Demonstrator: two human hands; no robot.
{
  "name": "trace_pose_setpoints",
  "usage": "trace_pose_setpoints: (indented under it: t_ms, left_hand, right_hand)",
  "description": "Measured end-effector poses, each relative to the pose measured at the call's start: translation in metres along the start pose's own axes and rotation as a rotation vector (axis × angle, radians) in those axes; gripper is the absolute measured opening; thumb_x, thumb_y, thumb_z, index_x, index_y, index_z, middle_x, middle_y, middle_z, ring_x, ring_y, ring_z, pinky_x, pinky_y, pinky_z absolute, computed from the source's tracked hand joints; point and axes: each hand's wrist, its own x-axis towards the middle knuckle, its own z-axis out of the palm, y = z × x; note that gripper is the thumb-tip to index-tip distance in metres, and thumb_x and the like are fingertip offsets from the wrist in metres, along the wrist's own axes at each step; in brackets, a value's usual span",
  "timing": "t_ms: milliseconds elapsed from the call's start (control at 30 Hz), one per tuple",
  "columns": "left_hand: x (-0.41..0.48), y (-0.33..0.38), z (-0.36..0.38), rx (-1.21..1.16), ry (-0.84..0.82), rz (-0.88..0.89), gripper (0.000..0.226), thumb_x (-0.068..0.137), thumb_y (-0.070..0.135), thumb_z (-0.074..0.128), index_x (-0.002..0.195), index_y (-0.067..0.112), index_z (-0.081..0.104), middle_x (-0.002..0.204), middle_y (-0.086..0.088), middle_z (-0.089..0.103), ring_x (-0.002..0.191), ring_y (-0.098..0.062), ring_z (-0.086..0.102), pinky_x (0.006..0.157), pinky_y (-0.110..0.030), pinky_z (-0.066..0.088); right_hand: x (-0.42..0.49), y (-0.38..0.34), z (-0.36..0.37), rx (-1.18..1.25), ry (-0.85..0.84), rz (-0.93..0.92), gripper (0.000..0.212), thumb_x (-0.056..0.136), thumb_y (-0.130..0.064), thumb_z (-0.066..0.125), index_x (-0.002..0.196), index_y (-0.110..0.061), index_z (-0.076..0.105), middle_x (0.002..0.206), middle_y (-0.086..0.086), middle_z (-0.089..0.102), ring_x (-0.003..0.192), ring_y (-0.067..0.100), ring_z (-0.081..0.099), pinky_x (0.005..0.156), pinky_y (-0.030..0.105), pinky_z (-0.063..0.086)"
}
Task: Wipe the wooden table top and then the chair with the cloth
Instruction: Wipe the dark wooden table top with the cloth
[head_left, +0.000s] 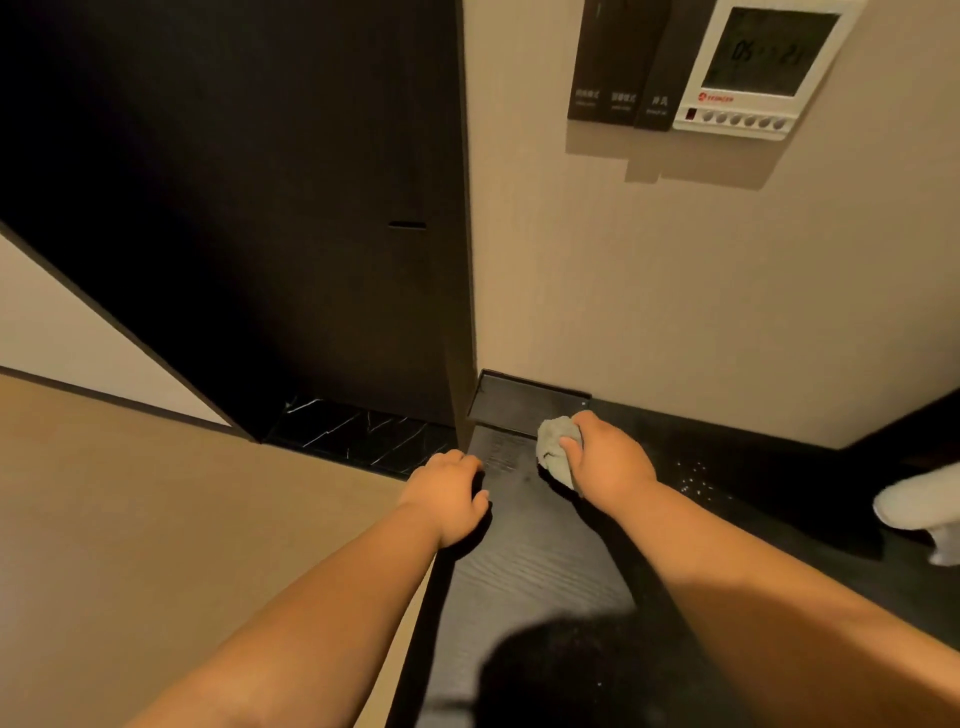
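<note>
Table top (530, 561) dark grained matt wood; cloth (553, 449) soft, crumpled grey fabric.

Crumpled grey-green fabric cloth (553, 447): plain, no pattern.
Black rectangular wooden table top (524, 566): fine pale grain lines.
From cloth, 3 o'clock: white specks (696, 480).
9 o'clock: black marble slab (358, 431), white veins.
12 o'clock: plain beige wall (675, 291).
</note>
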Motion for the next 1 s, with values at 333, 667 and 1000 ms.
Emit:
trace_pose_setpoints:
  t_ms: [333, 667, 1000]
  left_hand:
    - [-0.035, -0.029, 0.043, -0.093, 0.022, -0.040, 0.054, 0.103, 0.043, 0.056, 0.152, 0.021, 0.048, 0.147, -0.004, 0.053, 0.136, -0.025, 0.049, 0.114, -0.042, 0.044]
    - [-0.058, -0.020, 0.103, -0.303, 0.176, -0.248, 0.066, 0.106, 0.050, 0.046, 0.162, 0.019, 0.029, 0.167, -0.008, 0.029, 0.150, -0.029, 0.035, 0.123, -0.041, 0.029]
    - [-0.035, -0.008, 0.132, -0.360, 0.300, -0.403, 0.062, 0.099, 0.058, 0.043, 0.154, 0.031, 0.037, 0.134, -0.002, 0.064, 0.114, -0.029, 0.063, 0.094, -0.042, 0.052]
  right_hand:
    - [-0.045, -0.019, 0.055, 0.000, -0.082, 0.054, 0.035, 0.108, -0.047, 0.041, 0.126, -0.019, 0.053, 0.116, 0.006, 0.064, 0.093, 0.025, 0.058, 0.074, 0.039, 0.046]
    - [-0.051, -0.011, 0.106, -0.251, -0.015, -0.227, 0.059, 0.101, -0.048, 0.052, 0.152, -0.020, 0.041, 0.137, 0.007, 0.052, 0.119, 0.029, 0.049, 0.098, 0.043, 0.045]
    - [0.024, -0.023, 0.124, -0.120, 0.097, -0.492, 0.071, 0.090, -0.007, 0.065, 0.156, -0.010, 0.038, 0.147, 0.012, 0.050, 0.133, 0.032, 0.047, 0.110, 0.047, 0.045]
